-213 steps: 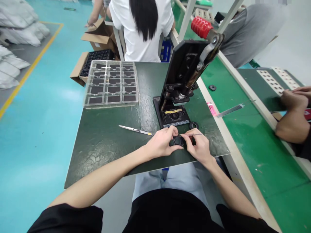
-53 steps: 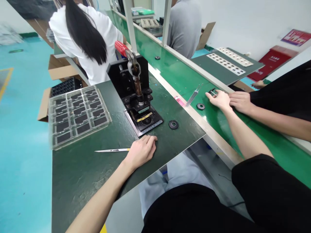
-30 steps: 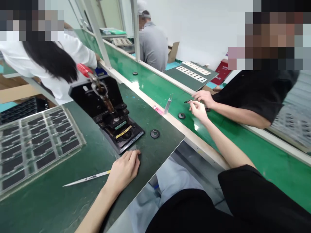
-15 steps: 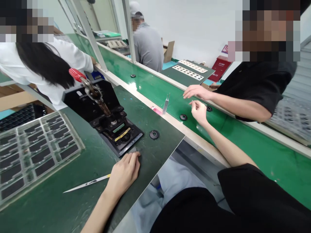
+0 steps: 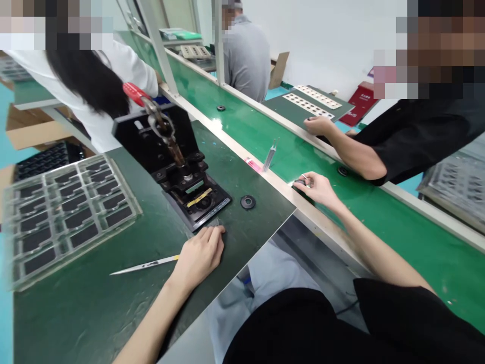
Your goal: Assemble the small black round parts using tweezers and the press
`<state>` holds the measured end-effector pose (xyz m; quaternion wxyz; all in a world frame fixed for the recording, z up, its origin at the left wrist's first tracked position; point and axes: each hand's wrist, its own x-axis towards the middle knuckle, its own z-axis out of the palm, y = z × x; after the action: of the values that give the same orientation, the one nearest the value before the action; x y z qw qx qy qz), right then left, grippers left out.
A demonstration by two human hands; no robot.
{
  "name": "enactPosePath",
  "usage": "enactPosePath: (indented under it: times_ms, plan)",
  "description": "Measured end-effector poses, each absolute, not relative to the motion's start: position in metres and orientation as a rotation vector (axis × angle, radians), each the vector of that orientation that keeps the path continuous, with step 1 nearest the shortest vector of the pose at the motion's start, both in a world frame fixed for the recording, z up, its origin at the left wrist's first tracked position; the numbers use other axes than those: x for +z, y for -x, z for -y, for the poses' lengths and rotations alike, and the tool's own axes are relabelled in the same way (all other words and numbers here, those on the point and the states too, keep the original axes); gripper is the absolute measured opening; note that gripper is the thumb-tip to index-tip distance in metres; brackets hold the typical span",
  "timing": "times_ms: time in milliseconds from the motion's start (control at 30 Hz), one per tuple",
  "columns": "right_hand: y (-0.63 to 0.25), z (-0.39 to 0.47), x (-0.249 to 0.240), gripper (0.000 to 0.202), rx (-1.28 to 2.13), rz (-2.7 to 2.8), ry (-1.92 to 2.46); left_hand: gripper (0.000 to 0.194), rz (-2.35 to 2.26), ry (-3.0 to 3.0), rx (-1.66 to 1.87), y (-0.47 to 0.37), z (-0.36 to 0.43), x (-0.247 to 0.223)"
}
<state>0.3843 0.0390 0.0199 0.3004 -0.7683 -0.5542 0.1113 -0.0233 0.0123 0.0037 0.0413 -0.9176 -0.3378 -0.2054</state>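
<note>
My right hand [image 5: 317, 189] pinches a black round part [image 5: 300, 183] over the green conveyor belt, close to its pale rail. On the green table, my left hand [image 5: 203, 247] rests with fingers curled just in front of the black clamp fixture [image 5: 206, 202]; whether anything is under its fingers is hidden. Tweezers [image 5: 146, 266] lie by my left wrist, their tip pointing left. Another black ring part [image 5: 247, 202] lies to the right of the fixture. The fixture's red handle [image 5: 134, 93] points up, and a yellow strip [image 5: 199, 197] crosses its base.
A clear tray [image 5: 76, 217] with dark pieces sits at the left. Beyond the belt [image 5: 242, 119], a person in black has a hand [image 5: 322, 126] near the far rail. More black parts [image 5: 342, 171] lie on the belt. A grey-tipped tool [image 5: 270, 156] stands by the near rail.
My right hand has come down to the black part on the belt and pinched it. The other person's hand has withdrawn towards the far table. The whole view has shifted slightly.
</note>
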Motion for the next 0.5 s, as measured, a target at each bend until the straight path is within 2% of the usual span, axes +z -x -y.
enactPosePath:
  times_ms: [133, 233, 400, 500]
  plan:
    - [-0.349, -0.004, 0.031, 0.037, 0.016, 1.517, 1.840, 0.014, 1.039, 2.846, -0.652, 0.022, -0.006, 0.003]
    - [-0.290, 0.019, 0.028, 0.023, -0.176, 1.601, 1.646, 0.012, 1.096, 2.874, -0.734, 0.018, 0.001, 0.005]
    - [-0.185, 0.032, 0.008, 0.011, 0.184, 1.921, 1.364, 0.014, 1.286, 2.758, -0.927, 0.012, 0.008, 0.006]
    - [-0.167, 0.029, 0.012, 0.010, 0.572, 1.959, 1.285, 0.014, 1.402, 2.689, -1.018, 0.012, 0.008, 0.005]
